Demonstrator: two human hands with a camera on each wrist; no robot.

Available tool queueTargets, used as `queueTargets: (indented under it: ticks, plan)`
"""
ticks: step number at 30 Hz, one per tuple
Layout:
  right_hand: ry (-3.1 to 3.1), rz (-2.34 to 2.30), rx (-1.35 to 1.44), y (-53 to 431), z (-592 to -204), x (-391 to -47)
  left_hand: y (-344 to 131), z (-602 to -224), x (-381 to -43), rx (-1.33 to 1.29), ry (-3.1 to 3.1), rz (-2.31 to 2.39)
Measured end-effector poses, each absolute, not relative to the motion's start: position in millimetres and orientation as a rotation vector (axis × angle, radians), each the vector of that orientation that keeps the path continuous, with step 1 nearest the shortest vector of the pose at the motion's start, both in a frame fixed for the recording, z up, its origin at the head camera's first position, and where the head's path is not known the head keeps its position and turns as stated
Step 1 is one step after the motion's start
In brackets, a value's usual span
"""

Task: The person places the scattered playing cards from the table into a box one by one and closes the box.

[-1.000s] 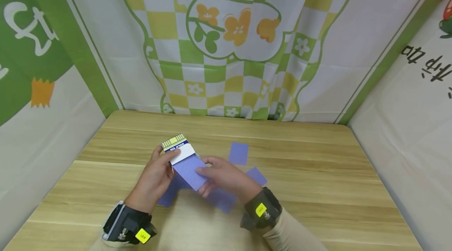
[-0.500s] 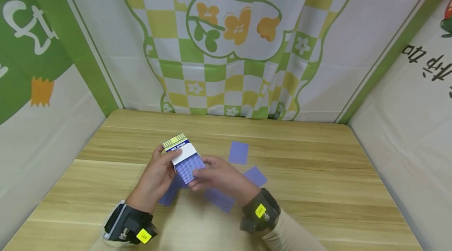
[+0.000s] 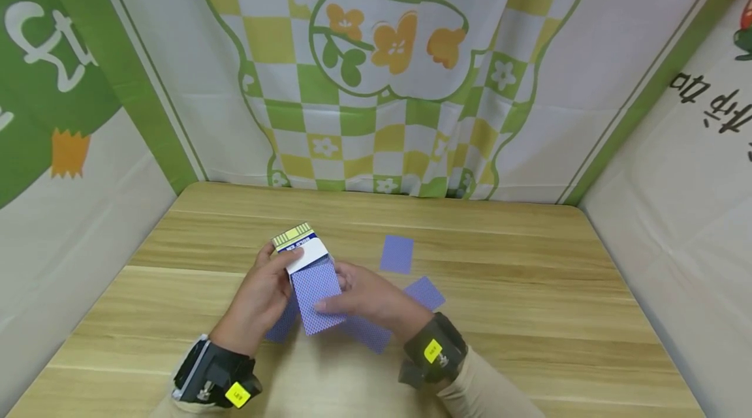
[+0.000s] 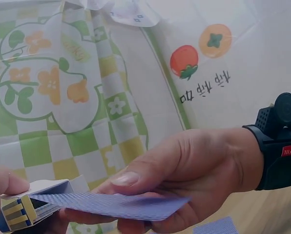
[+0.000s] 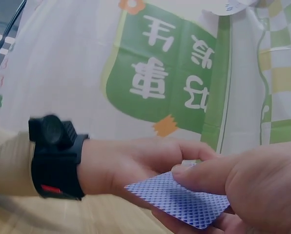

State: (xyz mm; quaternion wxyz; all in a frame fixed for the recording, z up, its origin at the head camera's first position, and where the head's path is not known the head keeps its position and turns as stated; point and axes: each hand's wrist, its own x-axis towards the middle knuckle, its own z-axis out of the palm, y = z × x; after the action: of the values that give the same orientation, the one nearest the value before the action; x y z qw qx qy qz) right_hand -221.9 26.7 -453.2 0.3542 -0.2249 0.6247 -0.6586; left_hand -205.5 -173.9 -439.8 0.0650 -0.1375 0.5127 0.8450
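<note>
My left hand (image 3: 258, 290) grips a playing card box (image 3: 291, 236) with a yellow striped end and a white flap, its thumb lying across the flap. From the box's near end a blue-patterned playing card (image 3: 316, 284) sticks out, tilted toward me. My right hand (image 3: 378, 297) pinches this card, thumb on top and fingers beneath. In the left wrist view the card (image 4: 121, 207) appears almost edge-on, its far end at the mouth of the box (image 4: 26, 212). The right wrist view shows the card's patterned back (image 5: 177, 207) under the right thumb.
Several blue-backed cards lie face down on the wooden table (image 3: 529, 313): one card (image 3: 397, 255) behind the right hand, another (image 3: 427, 292) by the right wrist, others partly hidden below the hands. Printed cloth walls (image 3: 382, 144) enclose the back and sides.
Half a second ago less of a card showed outside the box; now it extends farther out toward me. The right fingers have shifted around it. The left hand and box have barely moved.
</note>
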Motion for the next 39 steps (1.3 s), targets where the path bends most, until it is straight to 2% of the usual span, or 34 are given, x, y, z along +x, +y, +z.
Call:
queueTargets:
  ticks: [24,33,39]
  plan:
    - [1.815,-1.61,-0.447,31.8,-450.9,-220.6,-171.7,-439.2,-204.1,-0.412,1.549,2.522]
    - [1.537,-1.747,-0.493,35.6,-448.7,-224.9,-171.6,-444.9,-204.9,-0.413,1.562,2.518]
    - [1.595,-1.748,-0.469,34.6,-447.5,-222.9,-171.5,-448.3,-205.6,-0.411,1.513,2.521]
